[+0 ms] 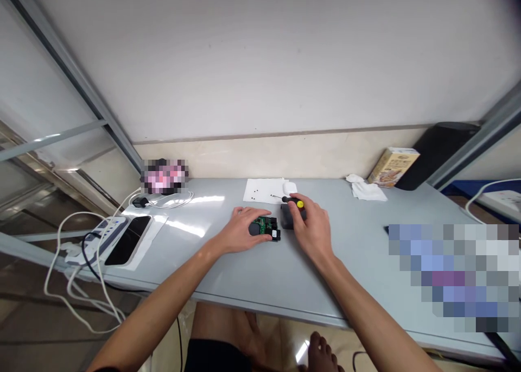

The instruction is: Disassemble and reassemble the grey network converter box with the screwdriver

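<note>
My left hand [243, 230] is closed around a small dark device with a bare green circuit board [264, 223], resting on the grey desk. Thumb and fingers grip its two long sides. In my right hand [312, 225] is a small screwdriver [290, 199] with a black and yellow handle. Its thin shaft points left, and the tip is over a sheet of white paper [265, 184]. Several tiny dark screws [255, 193] lie on that paper. Under my right fingers sits a dark grey plastic piece [287, 218], partly hidden. A white rounded case [290, 188] stands at the paper's right edge.
At the left are a phone [128, 240], a white power strip [100, 239] and looped cables. Crumpled tissue [366, 189], a yellow box [393, 167] and a black cylinder [437, 152] stand at the back right. Blurred items lie at both sides. The desk's front edge [268, 309] runs below my forearms.
</note>
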`<state>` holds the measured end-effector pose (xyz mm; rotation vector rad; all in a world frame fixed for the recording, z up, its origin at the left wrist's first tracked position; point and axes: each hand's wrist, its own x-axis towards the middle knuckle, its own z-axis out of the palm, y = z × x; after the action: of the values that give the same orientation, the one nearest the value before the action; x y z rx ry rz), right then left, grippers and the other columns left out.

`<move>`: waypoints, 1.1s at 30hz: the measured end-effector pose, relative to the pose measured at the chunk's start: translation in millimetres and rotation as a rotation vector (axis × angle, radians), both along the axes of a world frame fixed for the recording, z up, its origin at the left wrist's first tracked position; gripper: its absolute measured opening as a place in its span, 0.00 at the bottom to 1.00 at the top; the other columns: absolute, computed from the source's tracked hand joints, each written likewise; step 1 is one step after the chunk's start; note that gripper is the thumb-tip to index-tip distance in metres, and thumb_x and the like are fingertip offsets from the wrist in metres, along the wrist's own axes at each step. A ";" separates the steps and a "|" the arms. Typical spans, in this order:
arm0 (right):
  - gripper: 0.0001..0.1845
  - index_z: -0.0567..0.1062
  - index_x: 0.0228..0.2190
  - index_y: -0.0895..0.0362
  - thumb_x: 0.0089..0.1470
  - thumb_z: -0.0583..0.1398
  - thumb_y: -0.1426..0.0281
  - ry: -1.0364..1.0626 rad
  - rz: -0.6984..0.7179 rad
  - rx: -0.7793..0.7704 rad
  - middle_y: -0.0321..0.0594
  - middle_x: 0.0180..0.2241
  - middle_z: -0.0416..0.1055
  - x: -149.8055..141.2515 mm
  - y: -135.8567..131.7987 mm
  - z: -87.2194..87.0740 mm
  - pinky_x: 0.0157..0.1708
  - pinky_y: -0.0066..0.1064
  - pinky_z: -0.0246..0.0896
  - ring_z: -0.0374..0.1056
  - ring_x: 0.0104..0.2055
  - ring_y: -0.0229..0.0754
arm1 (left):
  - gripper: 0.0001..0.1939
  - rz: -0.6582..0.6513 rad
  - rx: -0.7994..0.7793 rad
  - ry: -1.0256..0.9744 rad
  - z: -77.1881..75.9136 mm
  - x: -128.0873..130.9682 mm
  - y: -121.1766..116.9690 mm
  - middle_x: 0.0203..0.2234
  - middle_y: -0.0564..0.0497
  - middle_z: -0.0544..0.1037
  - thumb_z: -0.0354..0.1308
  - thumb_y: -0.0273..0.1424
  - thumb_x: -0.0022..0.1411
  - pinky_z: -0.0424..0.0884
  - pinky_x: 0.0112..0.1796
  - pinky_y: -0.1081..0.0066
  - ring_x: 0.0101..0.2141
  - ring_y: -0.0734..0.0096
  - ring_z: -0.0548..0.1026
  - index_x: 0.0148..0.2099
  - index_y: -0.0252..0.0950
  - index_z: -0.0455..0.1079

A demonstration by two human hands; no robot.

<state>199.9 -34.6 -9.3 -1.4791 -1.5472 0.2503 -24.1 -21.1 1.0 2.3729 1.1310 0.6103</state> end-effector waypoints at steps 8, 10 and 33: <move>0.22 0.77 0.49 0.53 0.69 0.51 0.53 0.112 -0.084 0.059 0.46 0.43 0.80 3.5 -6.6 7.6 0.50 0.46 0.60 0.73 0.41 0.49 | 0.17 0.074 0.041 -0.133 -3.4 -3.8 2.0 0.56 0.47 0.78 0.57 0.41 0.74 0.57 0.61 0.54 0.57 0.58 0.73 0.61 0.43 0.69; 0.22 0.76 0.48 0.53 0.69 0.51 0.53 0.191 -0.096 0.075 0.44 0.41 0.79 3.3 -9.2 8.4 0.47 0.44 0.62 0.73 0.38 0.48 | 0.14 0.140 0.064 -0.172 -5.1 -5.1 4.8 0.52 0.47 0.79 0.52 0.38 0.77 0.59 0.60 0.54 0.54 0.59 0.74 0.58 0.42 0.71; 0.26 0.77 0.42 0.53 0.66 0.54 0.45 0.523 0.144 0.009 0.39 0.35 0.76 -3.7 -14.1 12.3 0.36 0.35 0.65 0.69 0.34 0.43 | 0.06 0.177 0.204 -0.223 -15.2 -13.9 20.8 0.41 0.48 0.79 0.61 0.32 0.71 0.70 0.51 0.57 0.45 0.61 0.76 0.42 0.41 0.80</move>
<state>196.2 -48.7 3.0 -1.1725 -1.2220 0.6587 -38.0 -0.3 -14.3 2.3110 1.2360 1.0691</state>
